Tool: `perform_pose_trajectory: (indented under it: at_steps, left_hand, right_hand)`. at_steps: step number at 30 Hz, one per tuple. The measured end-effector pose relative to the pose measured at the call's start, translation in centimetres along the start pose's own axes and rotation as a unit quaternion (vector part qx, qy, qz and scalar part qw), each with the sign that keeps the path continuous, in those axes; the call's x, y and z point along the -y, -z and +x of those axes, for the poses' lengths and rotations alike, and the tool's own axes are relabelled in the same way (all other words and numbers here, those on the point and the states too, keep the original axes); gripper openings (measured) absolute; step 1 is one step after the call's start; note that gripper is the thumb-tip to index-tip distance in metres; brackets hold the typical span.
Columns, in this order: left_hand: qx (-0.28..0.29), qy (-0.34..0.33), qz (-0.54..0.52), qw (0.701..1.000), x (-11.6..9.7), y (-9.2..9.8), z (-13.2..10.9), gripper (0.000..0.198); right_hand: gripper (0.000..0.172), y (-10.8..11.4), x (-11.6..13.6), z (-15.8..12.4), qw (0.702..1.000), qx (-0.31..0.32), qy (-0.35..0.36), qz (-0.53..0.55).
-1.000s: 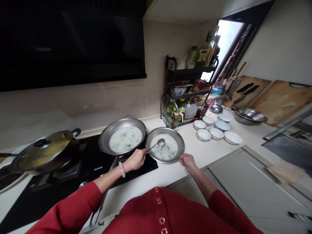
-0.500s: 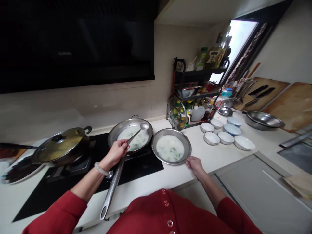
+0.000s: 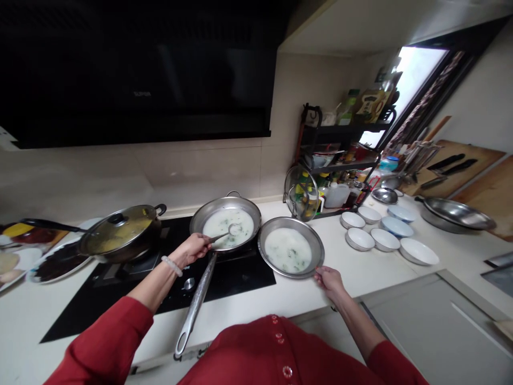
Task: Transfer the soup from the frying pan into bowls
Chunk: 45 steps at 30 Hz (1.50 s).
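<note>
My left hand [image 3: 195, 247] is closed round the handle of a metal ladle [image 3: 225, 233], whose bowl dips into white soup with green bits in a steel pan [image 3: 208, 214] on the black hob. The pan's long handle [image 3: 195, 309] points toward me. To the pan's right, a wide steel basin [image 3: 316, 246] holding the same white soup rests on the white counter. My right hand [image 3: 330, 279] pinches that basin's near rim. Both arms wear red sleeves, with a pale bracelet on the left wrist.
A lidded wok [image 3: 116, 237] sits on the hob's left burner, with plates of food [image 3: 44, 262] further left. Several white bowls [image 3: 379, 235] stand right of the basin. A black rack of bottles [image 3: 339, 166], a steel bowl [image 3: 457, 213] and cutting boards with knives [image 3: 452, 166] fill the back right.
My left hand carried the ladle from the basin back over the pan and lowered it into the pan's soup. My right hand kept hold of the basin's rim. The view shifted left.
</note>
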<state>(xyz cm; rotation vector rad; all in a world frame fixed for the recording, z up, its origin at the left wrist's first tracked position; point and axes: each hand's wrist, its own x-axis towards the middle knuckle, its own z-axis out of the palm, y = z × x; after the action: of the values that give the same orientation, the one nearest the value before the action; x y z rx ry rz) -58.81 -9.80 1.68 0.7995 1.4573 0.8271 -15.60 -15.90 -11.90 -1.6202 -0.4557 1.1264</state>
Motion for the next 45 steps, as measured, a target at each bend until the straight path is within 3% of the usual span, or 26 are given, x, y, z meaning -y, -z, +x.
perform_pose_trajectory:
  at_steps: [10, 21, 27, 32, 37, 40, 45]
  left_hand:
    - [0.038, 0.065, -0.07, 0.995, -1.6, 1.7, -1.5, 0.031]
    - [0.058, 0.088, -0.094, 0.99, -2.7, 1.5, -2.7, 0.027]
    - [0.082, 0.062, -0.087, 0.991, -3.7, 0.9, -3.8, 0.018]
    - [0.128, 0.044, -0.066, 0.989, -4.7, -1.3, -5.1, 0.013]
    - [0.185, 0.049, -0.028, 0.981, -4.6, -5.4, -5.0, 0.012]
    - [0.198, 0.044, 0.04, 0.978, -3.5, -8.5, -4.1, 0.012]
    - [0.167, -0.07, 0.179, 0.967, -0.4, -12.5, -2.7, 0.016]
  right_hand:
    - [0.021, 0.0, 0.0, 0.0, 1.0, -0.01, -0.011, -0.003]
    - [0.022, -0.2, 0.1, -0.3, 1.0, -0.018, -0.009, 0.007]
    - [0.02, -0.2, 0.1, -0.3, 1.0, -0.015, -0.01, 0.007]
    - [0.021, -0.2, 0.0, -0.3, 1.0, -0.012, -0.004, 0.01]
    - [0.021, -0.1, 0.0, -0.3, 1.0, -0.007, 0.0, 0.016]
    - [0.022, -0.2, -0.1, -0.2, 1.0, -0.007, 0.003, 0.021]
    - [0.024, -0.2, -0.2, -0.2, 1.0, -0.005, 0.004, 0.022]
